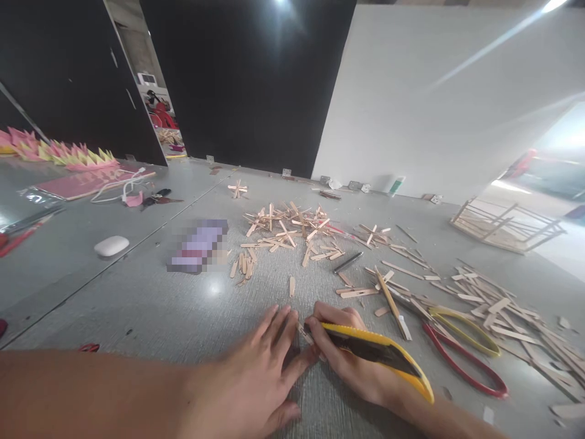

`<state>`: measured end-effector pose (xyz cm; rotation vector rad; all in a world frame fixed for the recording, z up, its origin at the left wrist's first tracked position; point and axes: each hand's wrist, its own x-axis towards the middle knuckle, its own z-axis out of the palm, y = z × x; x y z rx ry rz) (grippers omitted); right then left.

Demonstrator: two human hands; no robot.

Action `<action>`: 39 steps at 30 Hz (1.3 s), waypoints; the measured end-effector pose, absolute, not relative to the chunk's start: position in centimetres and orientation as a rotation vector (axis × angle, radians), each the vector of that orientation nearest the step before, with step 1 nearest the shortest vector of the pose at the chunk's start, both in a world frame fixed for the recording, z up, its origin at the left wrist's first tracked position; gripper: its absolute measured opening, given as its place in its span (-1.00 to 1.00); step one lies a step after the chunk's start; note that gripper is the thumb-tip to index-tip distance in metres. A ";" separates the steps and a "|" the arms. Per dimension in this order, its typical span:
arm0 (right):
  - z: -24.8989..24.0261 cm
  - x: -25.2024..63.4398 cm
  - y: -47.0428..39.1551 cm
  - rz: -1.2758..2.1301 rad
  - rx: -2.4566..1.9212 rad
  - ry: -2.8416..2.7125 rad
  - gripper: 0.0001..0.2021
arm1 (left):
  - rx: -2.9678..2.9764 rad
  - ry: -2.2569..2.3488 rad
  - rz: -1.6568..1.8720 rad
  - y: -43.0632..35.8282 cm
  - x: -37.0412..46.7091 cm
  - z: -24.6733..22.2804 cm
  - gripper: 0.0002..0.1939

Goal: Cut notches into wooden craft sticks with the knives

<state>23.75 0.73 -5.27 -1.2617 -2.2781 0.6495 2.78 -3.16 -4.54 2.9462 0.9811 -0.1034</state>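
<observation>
A yellow and black utility knife (379, 350) lies in the grip of my right hand (347, 353), its front end low over the grey table. My left hand (269, 366) is spread flat on the table beside it, with its fingertips and thumb at a small pale strip (304, 332) between the two hands. Whether the blade touches the strip cannot be made out. Just beyond my fingers lies a short wooden stick piece (292, 286). Farther off is a pile of cut and crossed wooden sticks (292, 225).
Red and yellow-handled scissors (466, 366), a wooden-handled tool (392, 302) and many loose sticks (503, 305) lie right. A blurred purple object (198, 245) and a white case (111, 246) are left. Pink and yellow paper shapes (68, 155) stand back left.
</observation>
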 end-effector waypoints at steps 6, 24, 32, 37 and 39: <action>-5.1 23.9 1.0 0.769 -1.276 -2.347 -0.61 | 2.979 0.982 -0.081 -3.2 2.8 -4.9 -0.29; -4.4 24.1 0.9 0.867 -1.321 -2.426 -0.65 | 2.981 0.939 -0.093 -3.4 2.8 -4.4 -0.32; -5.4 24.4 0.9 0.926 -1.436 -2.225 -0.56 | 2.926 0.928 -0.026 -3.2 2.4 -4.7 -0.33; -5.5 24.5 1.0 0.949 -1.429 -2.161 -0.55 | 2.920 0.931 -0.029 -3.2 2.4 -4.5 -0.36; -5.7 24.5 1.1 0.934 -1.430 -2.116 -0.55 | 2.915 1.013 -0.005 -3.5 2.3 -4.7 -0.34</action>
